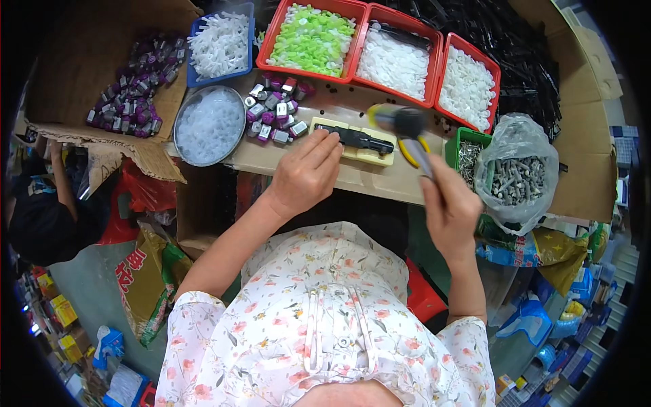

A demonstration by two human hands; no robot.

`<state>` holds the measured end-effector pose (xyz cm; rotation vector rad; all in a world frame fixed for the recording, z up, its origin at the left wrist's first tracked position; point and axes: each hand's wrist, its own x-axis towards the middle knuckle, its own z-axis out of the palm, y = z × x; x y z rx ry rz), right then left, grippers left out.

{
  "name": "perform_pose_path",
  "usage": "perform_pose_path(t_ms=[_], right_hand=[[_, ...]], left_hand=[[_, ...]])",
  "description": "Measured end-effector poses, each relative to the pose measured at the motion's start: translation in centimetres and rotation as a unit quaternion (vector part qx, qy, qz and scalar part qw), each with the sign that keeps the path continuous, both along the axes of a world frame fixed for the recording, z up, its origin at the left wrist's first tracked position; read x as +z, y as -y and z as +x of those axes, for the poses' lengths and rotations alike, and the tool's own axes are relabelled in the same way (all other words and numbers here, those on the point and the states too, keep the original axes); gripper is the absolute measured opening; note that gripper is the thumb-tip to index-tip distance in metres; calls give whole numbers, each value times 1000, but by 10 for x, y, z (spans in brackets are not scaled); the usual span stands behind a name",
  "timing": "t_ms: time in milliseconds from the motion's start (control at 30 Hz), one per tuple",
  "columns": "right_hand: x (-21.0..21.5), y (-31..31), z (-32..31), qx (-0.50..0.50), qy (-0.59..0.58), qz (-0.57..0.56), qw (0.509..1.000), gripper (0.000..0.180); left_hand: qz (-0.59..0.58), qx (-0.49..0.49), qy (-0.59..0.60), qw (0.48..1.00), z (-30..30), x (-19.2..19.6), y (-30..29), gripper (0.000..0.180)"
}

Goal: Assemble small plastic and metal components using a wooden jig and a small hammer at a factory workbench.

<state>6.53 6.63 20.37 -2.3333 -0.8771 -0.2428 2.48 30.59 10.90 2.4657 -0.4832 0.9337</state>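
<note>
A cream holding block (369, 158) lies on the cardboard-covered bench in front of me, with a long black plastic part (366, 141) set in it. The fingers of my left hand (308, 173) are pinched together on the left end of that part. My right hand (453, 207) grips the grey handle of a hammer (405, 123). Its dark head, smeared by motion, is raised just beyond the right end of the block. A yellow-and-black curved handle (426, 144) shows beside the hammer shaft; its tool is mostly hidden.
Small purple-and-silver motors (274, 108) are heaped left of the block, beside a round metal dish (210, 125). A blue bin (220, 44) and red bins (352, 76) line the back. At right are a green box (468, 152) of metal pieces and a bag of screws (517, 180).
</note>
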Motion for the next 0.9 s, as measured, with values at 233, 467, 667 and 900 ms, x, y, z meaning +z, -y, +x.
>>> perform_pose_path(t_ms=[233, 467, 667, 900], right_hand=[[3, -6, 2, 8, -9, -33, 999, 25], [0, -1, 5, 19, -72, -120, 990, 24], [-20, 14, 12, 23, -81, -103, 991, 27], [1, 24, 4, -42, 11, 24, 999, 25]], left_hand=[[11, 0, -10, 1000, 0, 0, 5, 22], [19, -3, 7, 1000, 4, -2, 4, 24], [26, 5, -2, 1000, 4, 0, 7, 19], [25, 7, -6, 1000, 3, 2, 6, 19]])
